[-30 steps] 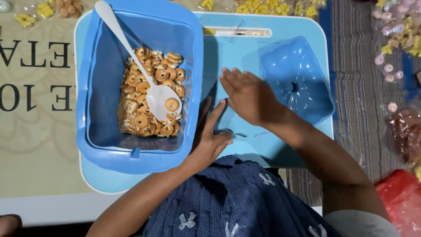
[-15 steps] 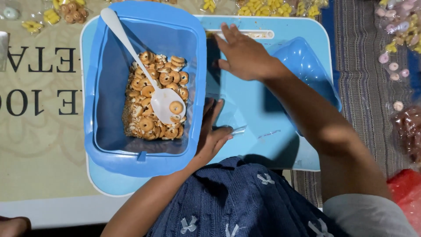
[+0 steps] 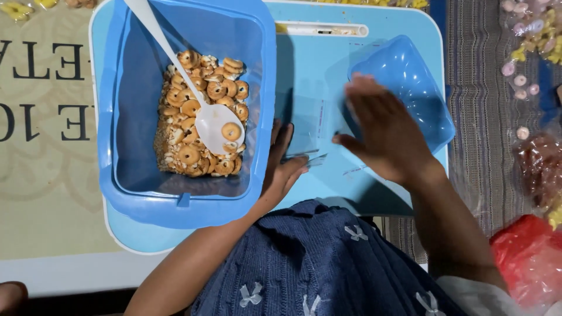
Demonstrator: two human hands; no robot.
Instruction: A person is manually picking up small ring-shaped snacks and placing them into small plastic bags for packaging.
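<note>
A deep blue plastic tub (image 3: 120, 175) stands on the left of a light blue lap table (image 3: 328, 64). It holds ring-shaped biscuits (image 3: 193, 126) and a white spoon (image 3: 175, 64) with one ring in its bowl. My left hand (image 3: 284, 167) rests on the table right beside the tub and pinches the near edge of a flat clear plastic bag (image 3: 307, 123). My right hand (image 3: 383, 137), blurred, spreads open above the table by the bag and covers part of a blue bowl (image 3: 410, 70).
A printed mat (image 3: 41, 117) lies to the left of the table and a striped cloth (image 3: 486, 93) to the right. Clear packets of small sweets (image 3: 527, 35) and a red bag (image 3: 530, 257) lie at the right edge. My blue knit garment (image 3: 316, 263) fills the foreground.
My right hand reached to the table's far edge, then came back toward me and now hovers by the bowl. My left hand stayed beside the tub.
</note>
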